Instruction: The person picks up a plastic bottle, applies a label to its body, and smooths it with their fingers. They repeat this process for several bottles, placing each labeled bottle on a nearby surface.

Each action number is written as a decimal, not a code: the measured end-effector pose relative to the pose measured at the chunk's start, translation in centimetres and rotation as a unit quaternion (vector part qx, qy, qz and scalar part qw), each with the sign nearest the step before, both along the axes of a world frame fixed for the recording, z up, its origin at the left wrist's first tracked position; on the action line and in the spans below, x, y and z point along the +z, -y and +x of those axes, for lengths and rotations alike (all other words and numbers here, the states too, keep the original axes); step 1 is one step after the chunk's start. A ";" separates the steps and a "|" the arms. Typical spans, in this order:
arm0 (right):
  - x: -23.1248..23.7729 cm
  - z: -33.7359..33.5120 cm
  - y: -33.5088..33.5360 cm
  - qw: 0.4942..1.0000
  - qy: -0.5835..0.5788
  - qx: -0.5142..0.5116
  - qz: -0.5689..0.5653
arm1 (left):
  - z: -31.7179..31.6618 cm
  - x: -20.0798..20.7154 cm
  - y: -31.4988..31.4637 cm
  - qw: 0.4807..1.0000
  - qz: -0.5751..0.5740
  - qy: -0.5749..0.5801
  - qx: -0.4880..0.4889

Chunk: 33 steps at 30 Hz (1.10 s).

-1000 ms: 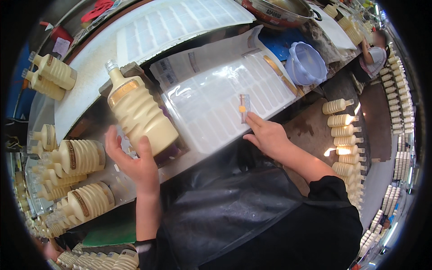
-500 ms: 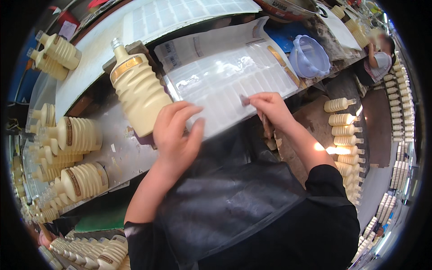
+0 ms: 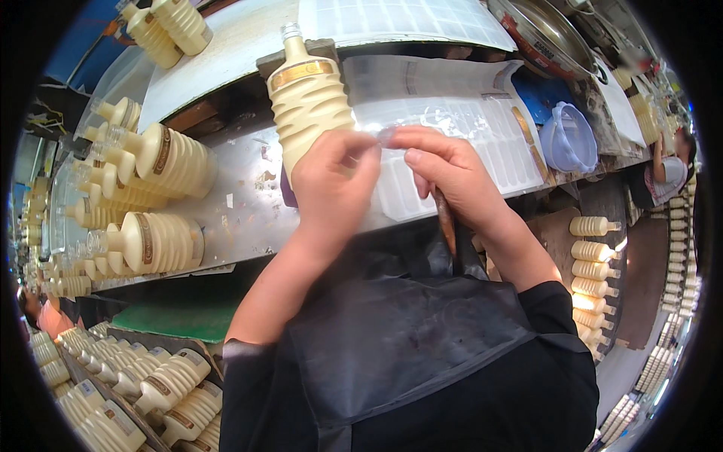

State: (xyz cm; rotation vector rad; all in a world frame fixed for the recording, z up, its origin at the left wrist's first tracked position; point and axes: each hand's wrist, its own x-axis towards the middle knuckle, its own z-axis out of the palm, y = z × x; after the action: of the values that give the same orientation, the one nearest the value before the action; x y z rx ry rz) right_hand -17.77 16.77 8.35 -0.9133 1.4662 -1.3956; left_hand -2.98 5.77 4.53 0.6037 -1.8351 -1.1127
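Note:
In front of my chest both hands come together at a small, see-through, greyish piece of film [image 3: 386,137], likely a label. My left hand [image 3: 331,181] is closed in a pinch at the film's left end. My right hand [image 3: 456,173] pinches its other side between thumb and forefinger. Tucked under the right hand's curled fingers is a pointed brown wooden handle [image 3: 446,230]; its other end is hidden. Just beyond my left hand, a cream ribbed bottle [image 3: 312,102] with a gold neck band lies on a support, its lower part covered by the hand. A translucent label sheet [image 3: 482,154] lies beyond my right hand.
Cream bottles [image 3: 162,241] lie grouped on the metal table [image 3: 241,215] at left. A lilac basket [image 3: 568,139] and a large metal pan [image 3: 542,34] stand at right. More bottles [image 3: 595,248] line a board at right. Another person [image 3: 663,173] sits at far right.
My right hand has brought the small film piece left and up to my left hand, which has gone from spread fingers to a pinch. The view has shifted, moving the scene right.

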 end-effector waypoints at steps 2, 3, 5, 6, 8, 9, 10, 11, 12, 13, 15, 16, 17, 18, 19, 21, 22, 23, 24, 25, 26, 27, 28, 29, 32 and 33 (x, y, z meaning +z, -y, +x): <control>0.4 0.0 1.1 0.998 -0.063 -0.014 0.023 | 1.1 0.4 0.0 0.984 0.174 -0.031 -0.032; 0.8 -0.2 1.4 0.995 -0.092 -0.016 0.038 | 1.6 0.7 0.0 0.962 0.265 -0.042 -0.045; 0.9 0.1 2.9 0.997 -0.078 0.000 0.021 | 2.2 1.1 -0.1 0.936 0.336 -0.094 -0.055; 1.2 0.0 3.2 0.995 -0.083 0.030 0.043 | 2.6 1.3 -0.1 0.925 0.360 -0.103 -0.058; 1.6 0.2 3.9 0.991 -0.075 0.069 0.092 | 3.1 1.5 0.0 0.913 0.388 -0.111 -0.060; 1.7 0.4 4.1 0.992 -0.080 0.065 0.073 | 3.3 1.6 0.1 0.912 0.391 -0.112 -0.059; 1.6 0.7 4.6 0.993 -0.085 0.062 0.055 | 3.6 1.6 0.2 0.910 0.394 -0.113 -0.058; 1.6 0.9 4.9 0.993 -0.093 0.059 0.032 | 3.8 1.6 0.3 0.908 0.398 -0.115 -0.061; 1.5 1.1 5.3 0.996 -0.071 0.053 0.001 | 4.1 1.5 0.3 0.906 0.403 -0.117 -0.063; 1.2 1.4 5.5 0.997 -0.052 0.047 -0.033 | 4.3 1.4 0.3 0.903 0.407 -0.119 -0.066; 0.9 1.6 5.6 0.997 -0.013 0.056 -0.042 | 4.7 1.1 0.4 0.893 0.421 -0.144 -0.068; 0.7 1.6 5.3 0.997 0.007 0.072 -0.016 | 4.8 1.0 0.5 0.887 0.428 -0.157 -0.069; 0.4 1.6 5.0 0.996 0.023 0.089 0.003 | 4.9 0.8 0.6 0.883 0.431 -0.173 -0.064; 0.1 1.7 4.8 0.990 0.015 0.126 0.060 | 5.1 0.6 0.7 0.879 0.435 -0.188 -0.059; -0.3 1.8 4.4 0.982 0.063 0.173 0.040 | 5.2 0.3 0.7 0.874 0.439 -0.203 -0.054; -1.3 2.2 4.4 0.978 0.005 0.166 0.127 | 5.6 -0.2 0.8 0.859 0.452 -0.238 -0.040; -1.4 2.0 4.0 0.977 0.029 0.169 0.123 | 5.8 -0.5 0.8 0.849 0.463 -0.253 -0.028; -1.8 2.0 4.1 0.980 0.032 0.166 0.108 | 6.1 -0.8 0.8 0.849 0.461 -0.258 -0.031; -1.9 1.9 4.0 0.982 0.035 0.162 0.095 | 6.4 -1.1 0.7 0.846 0.465 -0.260 -0.028; -2.1 1.8 4.1 0.983 0.039 0.158 0.082 | 6.7 -1.5 0.6 0.844 0.465 -0.266 -0.031; -2.1 1.5 4.1 0.983 0.045 0.162 0.080 | 7.0 -1.9 0.5 0.855 0.458 -0.243 -0.011; -2.1 1.4 4.2 0.984 0.019 0.154 0.088 | 7.3 -2.3 0.4 0.866 0.446 -0.226 0.003; -2.2 1.2 4.4 0.984 -0.007 0.152 0.090 | 7.5 -2.8 0.4 0.877 0.432 -0.210 0.016; -2.2 1.1 4.6 0.985 -0.029 0.155 0.074 | 7.6 -3.4 0.4 0.892 0.408 -0.190 0.026; -2.7 1.2 5.4 0.976 -0.165 0.112 0.088 | 7.7 -5.2 0.9 0.938 0.316 -0.129 0.064; -2.9 1.4 5.6 0.972 -0.202 0.094 0.077 | 7.7 -5.8 1.2 0.953 0.274 -0.103 0.082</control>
State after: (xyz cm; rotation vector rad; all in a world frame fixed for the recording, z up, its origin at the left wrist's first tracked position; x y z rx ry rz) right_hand -16.39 11.19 5.42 -1.2512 1.7084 -0.9772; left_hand 4.69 4.62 -1.22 0.9000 -1.2655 -1.5188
